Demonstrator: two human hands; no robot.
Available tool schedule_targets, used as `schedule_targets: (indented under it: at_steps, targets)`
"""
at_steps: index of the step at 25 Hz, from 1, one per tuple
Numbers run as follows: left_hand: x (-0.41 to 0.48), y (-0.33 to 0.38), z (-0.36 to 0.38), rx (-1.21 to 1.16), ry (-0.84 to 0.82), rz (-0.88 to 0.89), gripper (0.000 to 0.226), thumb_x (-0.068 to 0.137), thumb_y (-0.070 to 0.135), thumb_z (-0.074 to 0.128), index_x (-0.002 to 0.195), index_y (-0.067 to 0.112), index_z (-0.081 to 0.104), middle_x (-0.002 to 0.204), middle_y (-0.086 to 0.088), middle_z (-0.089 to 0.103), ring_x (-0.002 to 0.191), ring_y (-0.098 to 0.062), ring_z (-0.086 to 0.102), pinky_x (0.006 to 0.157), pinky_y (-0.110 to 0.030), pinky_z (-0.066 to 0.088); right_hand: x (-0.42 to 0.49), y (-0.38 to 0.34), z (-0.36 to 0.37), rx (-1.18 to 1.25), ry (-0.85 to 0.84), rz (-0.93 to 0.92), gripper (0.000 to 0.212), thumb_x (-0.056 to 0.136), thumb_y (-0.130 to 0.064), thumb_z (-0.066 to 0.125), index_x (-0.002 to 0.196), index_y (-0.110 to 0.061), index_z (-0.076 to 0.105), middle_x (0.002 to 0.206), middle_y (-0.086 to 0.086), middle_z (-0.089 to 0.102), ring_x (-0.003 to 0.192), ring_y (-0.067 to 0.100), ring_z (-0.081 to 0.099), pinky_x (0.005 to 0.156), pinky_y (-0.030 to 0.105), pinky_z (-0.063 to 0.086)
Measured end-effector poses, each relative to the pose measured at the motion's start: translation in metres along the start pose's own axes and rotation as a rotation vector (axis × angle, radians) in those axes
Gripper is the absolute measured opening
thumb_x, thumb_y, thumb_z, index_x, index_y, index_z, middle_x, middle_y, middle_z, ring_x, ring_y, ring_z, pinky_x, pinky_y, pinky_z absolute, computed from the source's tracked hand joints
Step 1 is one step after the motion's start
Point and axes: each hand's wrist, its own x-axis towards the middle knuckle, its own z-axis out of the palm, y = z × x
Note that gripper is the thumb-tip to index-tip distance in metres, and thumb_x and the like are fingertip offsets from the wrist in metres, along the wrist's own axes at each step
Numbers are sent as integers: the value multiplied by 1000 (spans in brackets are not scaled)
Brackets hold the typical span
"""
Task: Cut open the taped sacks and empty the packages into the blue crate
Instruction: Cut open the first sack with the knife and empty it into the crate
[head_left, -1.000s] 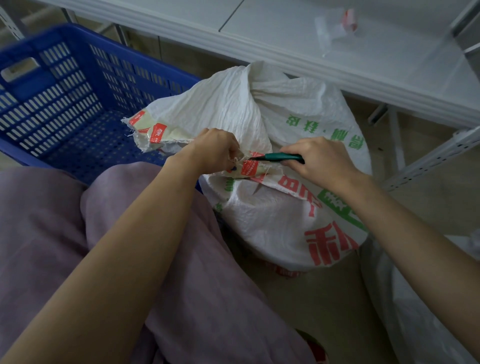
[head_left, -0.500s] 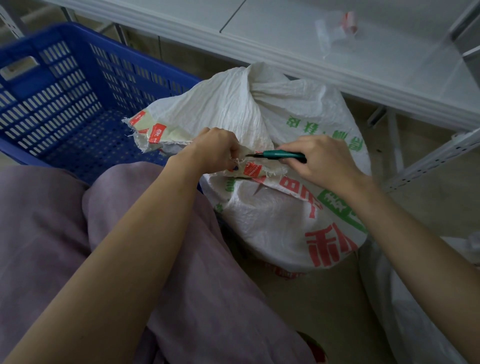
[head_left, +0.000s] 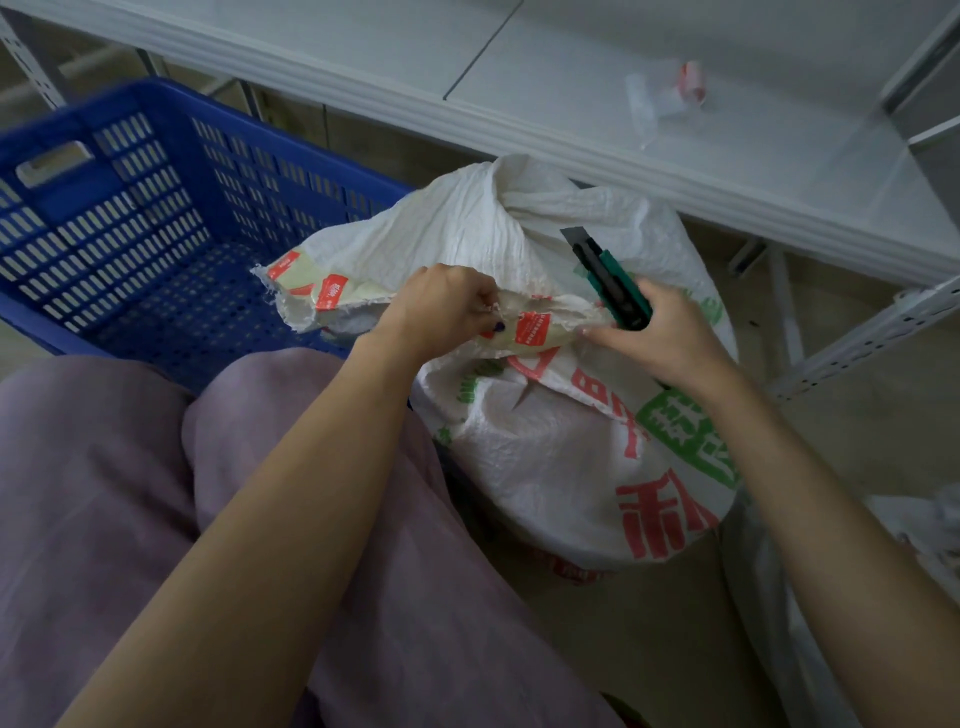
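Sack: a white woven sack (head_left: 545, 447) stands at centre frame, its taped mouth folded toward the left.
Taped seam: the seam (head_left: 426, 306) runs left to right between the two hands, its far end hanging over the crate's rim.
Left hand: the left hand (head_left: 441, 306) is pinched shut on the seam's edge at mid-frame.
Right hand: the right hand (head_left: 660, 332) is closed around a green utility knife (head_left: 613, 280), blade pointing to the upper left, clear of the tape; this hand is nearer the uncut end.
Crate: the blue crate (head_left: 156, 228), upper left, looks empty as far as I can see.
Sack contents: hidden.
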Motion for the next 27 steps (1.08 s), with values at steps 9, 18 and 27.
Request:
schedule_targets:
  at_steps: [9,18,27]
  targets:
    - [-6,9,-12,-142,233,135,14,89,16,58,102,10,61,74,6,55,67,-14,49,65,-32,45,24,-23,31,543,103,18,27,75,-14,80,90,-23,60,83,-7,62,69,-4,60,62,12,50]
    - [-3,3,-20,53,227,58,30,85,13,61,111,6,47,103,-9,67,91,-32,62,76,-28,36,25,18,-14,657,295,247,31,75,8,73,70,-14,51,59,-3,56,49,6,61,62,24,53]
    - [-7,10,-21,-292,33,-13,30,76,28,76,93,11,57,91,0,66,89,-15,62,82,-31,51,28,26,-15,405,579,351,19,79,-5,65,71,-20,55,71,3,62,59,16,62,62,29,52]
